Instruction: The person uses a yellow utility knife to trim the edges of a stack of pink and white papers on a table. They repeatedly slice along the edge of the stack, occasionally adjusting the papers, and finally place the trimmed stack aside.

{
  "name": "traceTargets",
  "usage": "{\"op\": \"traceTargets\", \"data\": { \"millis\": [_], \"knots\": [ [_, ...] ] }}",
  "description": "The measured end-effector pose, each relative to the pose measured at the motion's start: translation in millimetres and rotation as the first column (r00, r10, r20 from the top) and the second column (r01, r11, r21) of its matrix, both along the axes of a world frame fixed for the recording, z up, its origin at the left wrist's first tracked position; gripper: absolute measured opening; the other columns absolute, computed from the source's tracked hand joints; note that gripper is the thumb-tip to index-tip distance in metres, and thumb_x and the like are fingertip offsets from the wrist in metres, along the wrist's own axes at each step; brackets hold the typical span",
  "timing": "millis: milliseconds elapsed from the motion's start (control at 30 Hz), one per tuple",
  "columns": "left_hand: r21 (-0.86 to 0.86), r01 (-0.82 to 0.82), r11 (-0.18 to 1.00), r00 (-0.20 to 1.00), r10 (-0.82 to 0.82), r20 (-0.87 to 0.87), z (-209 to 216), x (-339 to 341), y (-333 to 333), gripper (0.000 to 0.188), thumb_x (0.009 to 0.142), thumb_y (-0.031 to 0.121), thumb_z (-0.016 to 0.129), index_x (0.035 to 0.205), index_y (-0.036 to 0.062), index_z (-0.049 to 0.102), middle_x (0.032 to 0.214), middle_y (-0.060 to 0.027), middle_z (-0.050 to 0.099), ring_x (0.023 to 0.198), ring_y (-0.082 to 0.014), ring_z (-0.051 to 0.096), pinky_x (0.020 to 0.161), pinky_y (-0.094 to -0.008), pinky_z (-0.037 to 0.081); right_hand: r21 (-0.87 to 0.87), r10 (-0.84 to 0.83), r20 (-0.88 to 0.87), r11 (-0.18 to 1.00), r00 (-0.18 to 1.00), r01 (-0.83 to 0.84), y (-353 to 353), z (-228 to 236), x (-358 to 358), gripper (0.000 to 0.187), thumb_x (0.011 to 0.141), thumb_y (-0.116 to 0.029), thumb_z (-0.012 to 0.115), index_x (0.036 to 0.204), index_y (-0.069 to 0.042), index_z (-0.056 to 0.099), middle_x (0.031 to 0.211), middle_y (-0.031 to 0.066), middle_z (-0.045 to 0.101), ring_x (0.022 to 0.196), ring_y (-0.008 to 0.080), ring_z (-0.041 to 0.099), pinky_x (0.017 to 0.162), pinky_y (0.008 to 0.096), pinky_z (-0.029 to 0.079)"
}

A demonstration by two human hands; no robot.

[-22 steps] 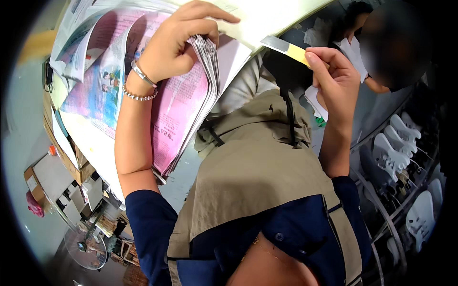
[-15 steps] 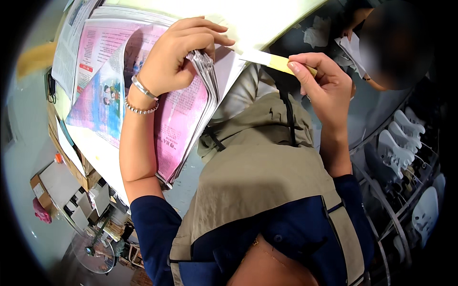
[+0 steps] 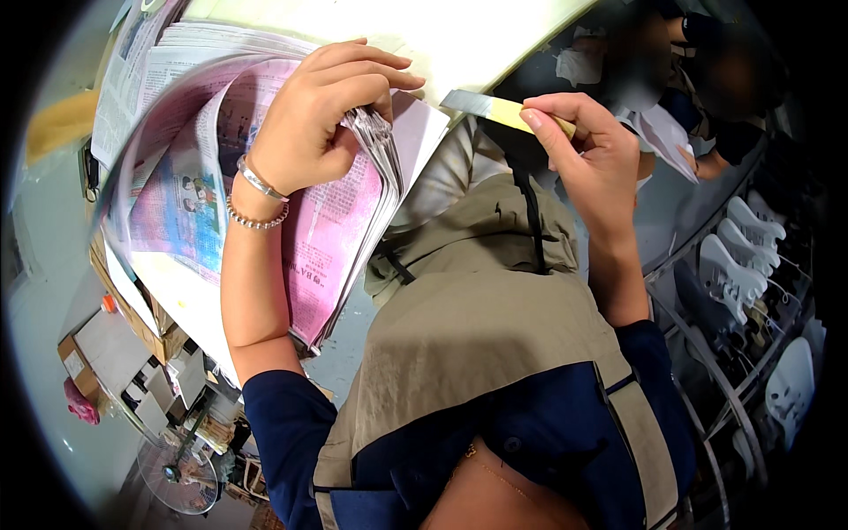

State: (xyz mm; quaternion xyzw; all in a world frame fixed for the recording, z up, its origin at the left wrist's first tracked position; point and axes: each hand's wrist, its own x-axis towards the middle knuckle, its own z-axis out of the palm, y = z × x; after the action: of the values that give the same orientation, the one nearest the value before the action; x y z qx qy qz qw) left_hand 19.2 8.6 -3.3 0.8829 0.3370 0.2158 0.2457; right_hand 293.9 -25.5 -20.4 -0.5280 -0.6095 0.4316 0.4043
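My left hand (image 3: 331, 115) is closed on the crumpled edge of a stack of pink-printed newspapers (image 3: 331, 238). Its fingers curl over that edge, and the index finger points out to the right. Held between the thumb and fingers of my right hand (image 3: 587, 141) is a flat-bladed knife (image 3: 503, 110) with a yellow handle. The grey blade points left, just right of the paper edge and apart from it. A loose newspaper sheet (image 3: 190, 190) with blue print curls up left of my left wrist. White sheets (image 3: 424, 132) stick out under the stack's right side.
The papers lie on a pale table (image 3: 442, 40). At the upper right another person holds a white sheet (image 3: 664, 141). A metal rack (image 3: 729, 389) with white curved pieces (image 3: 733, 265) stands at right. A fan (image 3: 177, 473) and boxes (image 3: 81, 358) are at lower left.
The loose newspaper sheet at left has lifted and curled outward. The knife has shifted slightly left, its blade now grey instead of shining white. The other person at upper right has moved.
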Motion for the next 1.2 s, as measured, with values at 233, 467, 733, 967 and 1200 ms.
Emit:
{"op": "traceTargets", "data": {
  "millis": [233,467,733,967,1200],
  "knots": [
    [0.020,0.006,1.000,0.999,-0.005,-0.040,2,-1,-1,0.014,0.061,0.019,0.052,0.069,0.0074,0.051,0.108,-0.0104,0.071,0.117,-0.0330,0.058,0.107,-0.0501,0.035,0.144,0.063,0.025,0.987,0.998,-0.066,-2,8,-2,0.006,0.084,-0.002,0.070,0.090,0.000,0.069,0.079,0.0051,0.068,0.067,0.0089,0.062,0.057,0.0212,0.046],
    [0.077,-0.021,0.997,0.998,0.025,-0.058,6,0,-5,0.005,0.063,0.010,0.052,0.068,0.0086,0.052,0.105,-0.0083,0.073,0.115,-0.0313,0.061,0.107,-0.0495,0.036,0.122,0.063,0.042,0.990,0.997,-0.068,-3,5,-1,0.006,0.084,-0.003,0.070,0.090,0.000,0.069,0.078,0.0047,0.068,0.064,0.0081,0.059,0.054,0.0215,0.044],
    [0.076,-0.022,0.997,0.998,0.027,-0.063,8,-2,-6,0.008,0.061,0.014,0.054,0.067,0.0090,0.053,0.103,-0.0070,0.073,0.113,-0.0300,0.062,0.106,-0.0496,0.038,0.130,0.053,0.038,0.990,0.998,-0.057,-2,4,-3,0.007,0.084,-0.004,0.070,0.090,-0.001,0.070,0.075,0.0040,0.067,0.061,0.0073,0.057,0.053,0.0210,0.042],
    [0.078,-0.002,0.997,0.999,0.005,-0.044,4,-3,-4,0.017,0.070,0.026,0.052,0.068,0.0093,0.054,0.099,-0.0060,0.073,0.106,-0.0288,0.065,0.102,-0.0483,0.039,0.012,0.024,-0.056,1.000,0.998,-0.023,5,9,-1,0.009,0.085,-0.006,0.070,0.092,0.000,0.071,0.072,0.0008,0.066,0.059,0.0017,0.050,0.051,0.0184,0.037],
    [0.061,0.019,0.998,1.000,-0.018,-0.015,1,-3,-2,0.023,0.074,0.032,0.052,0.070,0.0089,0.055,0.098,-0.0058,0.073,0.097,-0.0276,0.066,0.093,-0.0428,0.043,-0.033,0.120,0.074,0.992,0.990,-0.118,30,20,3,0.015,0.086,-0.014,0.070,0.090,0.000,0.071,0.069,0.0000,0.065,0.056,0.0011,0.046,0.050,0.0193,0.036]
  ]
}}
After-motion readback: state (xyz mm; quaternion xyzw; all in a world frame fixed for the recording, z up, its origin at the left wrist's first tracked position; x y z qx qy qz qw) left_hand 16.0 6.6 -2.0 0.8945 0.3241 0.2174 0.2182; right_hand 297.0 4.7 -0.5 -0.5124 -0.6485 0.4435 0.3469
